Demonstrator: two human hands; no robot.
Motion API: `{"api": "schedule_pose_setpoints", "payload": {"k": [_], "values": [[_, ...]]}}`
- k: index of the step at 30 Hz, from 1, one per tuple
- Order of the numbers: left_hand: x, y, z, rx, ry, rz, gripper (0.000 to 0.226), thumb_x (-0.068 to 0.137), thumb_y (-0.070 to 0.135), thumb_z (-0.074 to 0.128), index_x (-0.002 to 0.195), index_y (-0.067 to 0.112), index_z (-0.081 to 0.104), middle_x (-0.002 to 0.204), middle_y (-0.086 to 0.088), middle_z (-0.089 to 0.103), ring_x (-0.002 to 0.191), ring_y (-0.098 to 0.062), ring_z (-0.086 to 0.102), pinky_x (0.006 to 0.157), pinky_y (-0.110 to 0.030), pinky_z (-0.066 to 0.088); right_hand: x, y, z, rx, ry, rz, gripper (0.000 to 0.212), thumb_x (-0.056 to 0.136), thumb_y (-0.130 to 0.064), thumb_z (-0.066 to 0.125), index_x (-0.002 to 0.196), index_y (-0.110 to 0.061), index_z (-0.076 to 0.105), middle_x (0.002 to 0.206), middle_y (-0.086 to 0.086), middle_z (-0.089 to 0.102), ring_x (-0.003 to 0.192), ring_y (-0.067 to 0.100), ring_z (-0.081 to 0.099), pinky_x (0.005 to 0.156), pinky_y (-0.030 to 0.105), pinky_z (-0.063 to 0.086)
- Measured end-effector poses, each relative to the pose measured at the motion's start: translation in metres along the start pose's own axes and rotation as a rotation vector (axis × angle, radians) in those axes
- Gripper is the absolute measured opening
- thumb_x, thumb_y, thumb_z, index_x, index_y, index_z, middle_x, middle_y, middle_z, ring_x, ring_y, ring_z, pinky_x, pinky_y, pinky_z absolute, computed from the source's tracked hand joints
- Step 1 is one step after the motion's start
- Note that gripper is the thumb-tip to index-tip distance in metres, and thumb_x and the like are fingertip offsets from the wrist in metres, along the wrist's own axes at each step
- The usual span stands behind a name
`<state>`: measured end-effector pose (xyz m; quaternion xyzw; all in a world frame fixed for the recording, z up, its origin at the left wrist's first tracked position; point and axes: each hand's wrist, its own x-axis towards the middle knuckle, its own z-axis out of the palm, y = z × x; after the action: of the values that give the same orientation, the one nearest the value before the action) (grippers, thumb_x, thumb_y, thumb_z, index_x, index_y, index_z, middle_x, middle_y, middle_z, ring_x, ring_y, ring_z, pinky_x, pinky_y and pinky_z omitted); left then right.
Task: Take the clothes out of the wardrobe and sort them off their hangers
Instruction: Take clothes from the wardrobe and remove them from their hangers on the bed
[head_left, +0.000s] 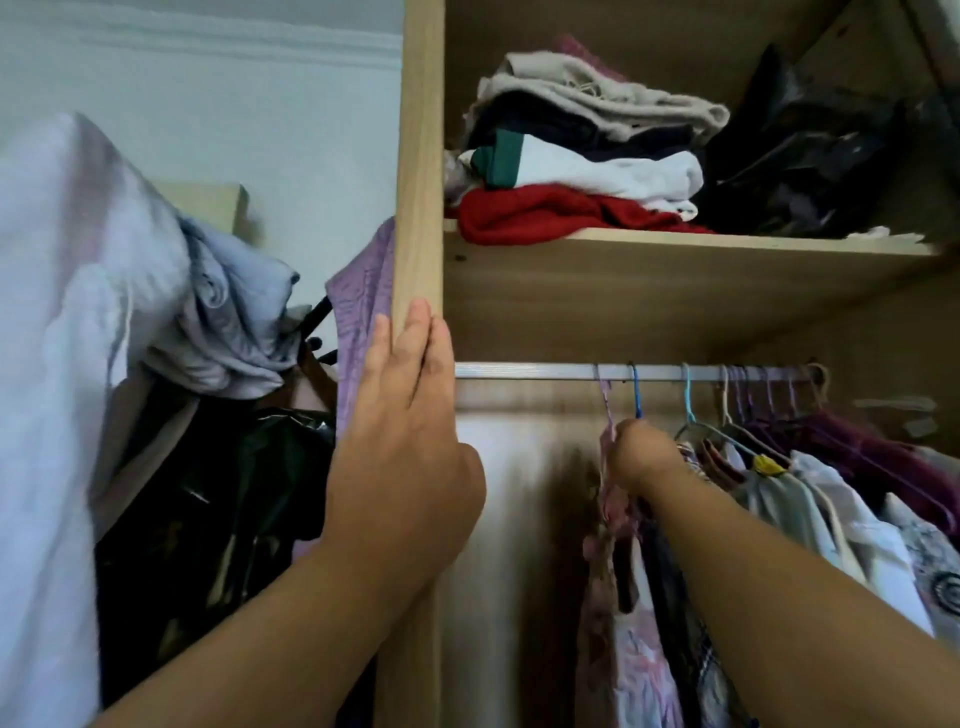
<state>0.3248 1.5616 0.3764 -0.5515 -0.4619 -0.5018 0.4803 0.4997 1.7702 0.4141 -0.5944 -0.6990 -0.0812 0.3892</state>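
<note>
The open wooden wardrobe fills the right of the view. A silver rail crosses it under a shelf. My left hand rests flat against the wardrobe's left upright, fingers straight. My right hand reaches in below the rail and grips the necks of two hangers, a pink one and a blue one. A pink floral garment hangs beneath that hand. Several more hung clothes are crowded at the rail's right end.
Folded clothes, red at the bottom, are stacked on the upper shelf beside a black plastic bag. Left of the wardrobe a pile of white, blue and black garments hangs on a stand, with a purple cloth against the upright.
</note>
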Motion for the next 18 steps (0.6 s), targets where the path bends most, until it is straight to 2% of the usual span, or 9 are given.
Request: {"api": "schedule_pose_setpoints", "payload": {"k": [2,3,5,7,10,13,16,18], "values": [[0.0,0.0,0.0,0.022,0.003,0.001,0.084,0.064,0.01,0.04,0.146,0.003,0.026,0.156,-0.009,0.02,0.145,-0.03,0.013,0.116,-0.041,0.018,0.007,-0.003,0.007,0.127,-0.025,0.065,0.035,0.095,-0.033,0.048,0.109,-0.003,0.059,0.11,0.018,0.063,0.103,0.032,0.059,0.085,0.037,0.049],[0.001,-0.001,0.0,0.03,0.004,0.006,0.083,0.065,0.011,0.041,0.146,0.003,0.027,0.156,-0.009,0.021,0.145,-0.03,0.014,0.115,-0.041,0.018,0.01,-0.003,0.01,0.174,-0.036,0.097,0.037,0.093,-0.035,0.052,0.109,-0.003,0.059,0.111,0.018,0.063,0.103,0.033,0.059,0.083,0.036,0.048],[0.001,-0.001,0.0,0.033,0.006,0.012,0.083,0.065,0.01,0.041,0.146,0.003,0.027,0.156,-0.01,0.022,0.144,-0.029,0.016,0.115,-0.04,0.018,0.011,0.0,0.015,0.22,-0.044,0.144,0.03,0.091,-0.022,0.053,0.112,-0.001,0.06,0.113,0.018,0.063,0.105,0.032,0.06,0.077,0.035,0.047],[0.001,-0.001,0.0,0.031,0.006,0.012,0.083,0.066,0.008,0.043,0.147,0.004,0.024,0.156,-0.008,0.02,0.145,-0.025,0.013,0.115,-0.034,0.013,0.012,0.002,0.017,0.2,-0.027,0.143,0.027,0.093,-0.01,0.045,0.112,0.003,0.06,0.114,0.019,0.063,0.106,0.033,0.06,0.079,0.036,0.048],[0.001,-0.002,0.0,0.024,-0.003,0.007,0.086,0.067,0.002,0.05,0.148,0.006,0.022,0.157,-0.005,0.018,0.145,-0.023,0.01,0.114,-0.028,0.005,0.018,0.009,0.01,0.319,0.029,0.152,0.026,0.093,-0.012,0.045,0.105,0.004,0.062,0.111,0.021,0.064,0.105,0.035,0.06,0.078,0.035,0.046],[0.002,-0.003,-0.001,0.039,-0.007,0.021,0.084,0.065,0.007,0.044,0.147,0.003,0.025,0.155,-0.009,0.022,0.144,-0.028,0.015,0.113,-0.035,0.011,0.022,0.018,-0.008,0.418,0.069,0.139,0.025,0.092,-0.014,0.049,0.106,0.001,0.064,0.111,0.02,0.064,0.104,0.034,0.06,0.072,0.029,0.04],[0.002,-0.004,0.001,0.058,-0.011,0.025,0.085,0.063,0.005,0.047,0.145,0.001,0.027,0.154,-0.013,0.025,0.143,-0.032,0.018,0.112,-0.039,0.016,0.019,0.02,-0.033,0.354,0.136,0.047,0.024,0.093,-0.014,0.049,0.086,0.003,0.064,0.104,0.025,0.065,0.096,0.035,0.06,0.069,0.028,0.039],[0.002,-0.004,0.001,0.072,-0.02,0.02,0.088,0.061,0.002,0.054,0.145,0.001,0.028,0.153,-0.014,0.027,0.142,-0.034,0.02,0.111,-0.04,0.018,0.013,0.023,-0.049,0.329,0.169,0.006,0.024,0.092,-0.014,0.05,0.082,0.004,0.063,0.101,0.026,0.065,0.095,0.035,0.06,0.067,0.027,0.037]]}}
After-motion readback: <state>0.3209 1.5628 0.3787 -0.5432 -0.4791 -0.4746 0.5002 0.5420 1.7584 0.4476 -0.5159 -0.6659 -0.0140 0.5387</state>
